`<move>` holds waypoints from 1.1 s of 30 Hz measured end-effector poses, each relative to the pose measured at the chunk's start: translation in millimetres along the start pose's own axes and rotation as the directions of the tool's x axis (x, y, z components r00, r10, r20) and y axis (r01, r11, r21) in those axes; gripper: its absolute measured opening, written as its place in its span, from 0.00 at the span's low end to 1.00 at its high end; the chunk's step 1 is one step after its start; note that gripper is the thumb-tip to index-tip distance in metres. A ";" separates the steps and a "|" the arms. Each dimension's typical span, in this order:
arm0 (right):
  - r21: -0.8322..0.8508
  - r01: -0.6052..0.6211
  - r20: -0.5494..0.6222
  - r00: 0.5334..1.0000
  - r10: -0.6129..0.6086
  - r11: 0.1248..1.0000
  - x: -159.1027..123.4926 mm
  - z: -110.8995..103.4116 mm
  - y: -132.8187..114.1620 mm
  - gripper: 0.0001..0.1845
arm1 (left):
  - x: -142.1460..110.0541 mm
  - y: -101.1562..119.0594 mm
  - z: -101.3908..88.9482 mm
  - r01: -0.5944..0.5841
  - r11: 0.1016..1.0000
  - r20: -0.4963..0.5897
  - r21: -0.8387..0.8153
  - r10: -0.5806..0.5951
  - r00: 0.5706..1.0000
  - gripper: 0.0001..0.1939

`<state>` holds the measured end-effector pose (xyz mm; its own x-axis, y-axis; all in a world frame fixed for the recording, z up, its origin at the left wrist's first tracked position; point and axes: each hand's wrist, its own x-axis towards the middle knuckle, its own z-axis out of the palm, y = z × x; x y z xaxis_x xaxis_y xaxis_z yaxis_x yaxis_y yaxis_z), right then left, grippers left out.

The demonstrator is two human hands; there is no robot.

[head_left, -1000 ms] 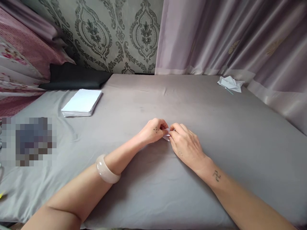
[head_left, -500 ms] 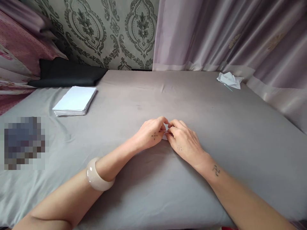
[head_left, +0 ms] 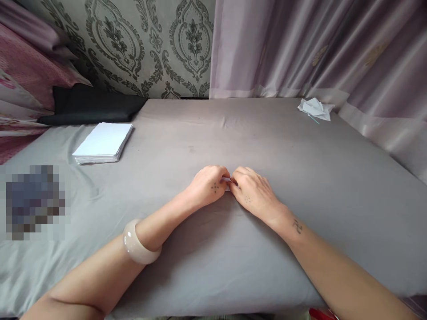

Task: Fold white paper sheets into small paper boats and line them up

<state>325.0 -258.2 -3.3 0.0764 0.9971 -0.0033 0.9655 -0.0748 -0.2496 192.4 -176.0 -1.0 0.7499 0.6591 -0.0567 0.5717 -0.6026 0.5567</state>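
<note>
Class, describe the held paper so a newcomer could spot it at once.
Over the grey cloth, the left hand and right hand nearly meet. The small white paper shows between their fingertips. Unlike the paper stack and the white pile at far right, it is held.

Seems to be a home, judging by ornate wallpaper (head_left: pixel 155 40) at eleven o'clock, lilac curtain (head_left: pixel 283 49) at one, pink floral fabric (head_left: pixel 26 66) at ten, and grey cloth (head_left: pixel 187 133) spread in the centre.

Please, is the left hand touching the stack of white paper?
Apart: the head view shows grey cloth between the left hand and the white paper stack.
</note>
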 end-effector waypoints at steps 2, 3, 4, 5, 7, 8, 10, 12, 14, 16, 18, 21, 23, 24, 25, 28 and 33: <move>-0.007 0.009 0.013 1.000 -0.009 1.000 1.9 -0.4 0.6 0.11 | 1.2 -2.0 1.1 0.006 1.000 0.000 -0.014 -0.006 1.000 0.14; -0.006 0.008 0.013 1.000 -0.008 1.000 2.8 -0.3 1.2 0.11 | 1.6 -2.7 0.7 0.007 1.000 -0.003 -0.027 -0.007 1.000 0.14; -0.005 0.006 0.011 1.000 -0.006 1.000 3.4 -0.2 1.9 0.10 | 1.7 -3.3 -0.3 0.006 0.999 -0.003 -0.039 -0.006 1.000 0.14; -0.002 0.005 0.010 1.000 -0.005 1.000 3.8 -0.1 2.5 0.10 | 1.6 -3.6 -1.9 0.007 0.999 0.005 -0.046 -0.007 1.000 0.13; 0.006 0.002 0.008 1.000 -0.002 1.000 3.8 0.1 3.6 0.10 | 1.0 -3.9 -5.7 0.017 0.999 0.039 -0.042 -0.016 0.999 0.12; 0.009 0.003 0.008 1.000 -0.003 1.000 3.4 -0.1 3.8 0.11 | 0.6 -4.0 -7.5 0.022 0.999 0.057 -0.034 -0.020 0.998 0.11; 0.011 0.009 0.015 1.000 -0.009 1.000 2.4 -1.2 3.8 0.11 | -0.2 -4.0 -9.6 0.013 1.000 0.077 -0.005 -0.012 0.997 0.10; 0.004 0.016 0.028 0.999 -0.017 1.000 1.2 -3.2 3.3 0.11 | -0.6 -3.7 -9.6 -0.030 0.999 0.075 0.044 0.027 0.997 0.12; -0.001 0.033 0.049 0.998 -0.033 0.999 -0.3 -5.6 2.5 0.12 | -1.0 -2.9 -8.3 -0.095 0.986 0.070 0.137 0.086 0.994 0.14; -0.026 0.047 0.066 0.997 -0.045 0.999 -2.2 -8.2 0.8 0.12 | -1.5 -1.5 -7.4 -0.155 0.955 0.079 0.253 0.139 0.987 0.15; -0.086 0.056 0.076 0.996 -0.049 0.995 -4.1 -11.3 -2.5 0.13 | -2.0 -0.2 -7.6 -0.198 0.917 0.109 0.348 0.170 0.979 0.14; -0.202 0.052 0.110 0.993 -0.031 0.978 -5.8 -17.2 -11.8 0.14 | -1.7 -0.4 -8.2 -0.247 0.883 0.164 0.399 0.197 0.967 0.12; -0.256 0.053 0.153 0.988 -0.014 0.965 -5.0 -20.7 -19.0 0.14 | -0.6 -2.3 -6.7 -0.282 0.871 0.170 0.401 0.232 0.958 0.10; -0.273 0.055 0.171 0.985 -0.008 0.960 -4.1 -21.7 -21.8 0.15 | 0.1 -3.6 -5.4 -0.300 0.866 0.166 0.401 0.253 0.953 0.09; -0.283 0.058 0.183 0.983 -0.005 0.957 -3.0 -22.2 -23.3 0.15 | 0.9 -5.0 -3.9 -0.316 0.861 0.160 0.399 0.274 0.948 0.08; -0.234 0.046 0.150 0.989 -0.010 0.971 0.0 -21.3 -17.0 0.14 | 2.7 -9.5 -1.8 -0.286 0.896 0.119 0.340 0.261 0.958 0.07; 0.316 -0.027 0.112 0.994 -0.009 0.948 -2.4 -22.3 18.7 0.12 | 5.3 -19.3 -9.7 -0.060 0.987 0.112 -0.150 0.078 0.991 0.09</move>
<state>348.4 -262.4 13.6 0.0392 0.9932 -0.1094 0.8349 -0.0927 -0.5425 182.1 -156.5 -4.0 0.8248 0.5555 -0.1060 0.4689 -0.5670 0.6772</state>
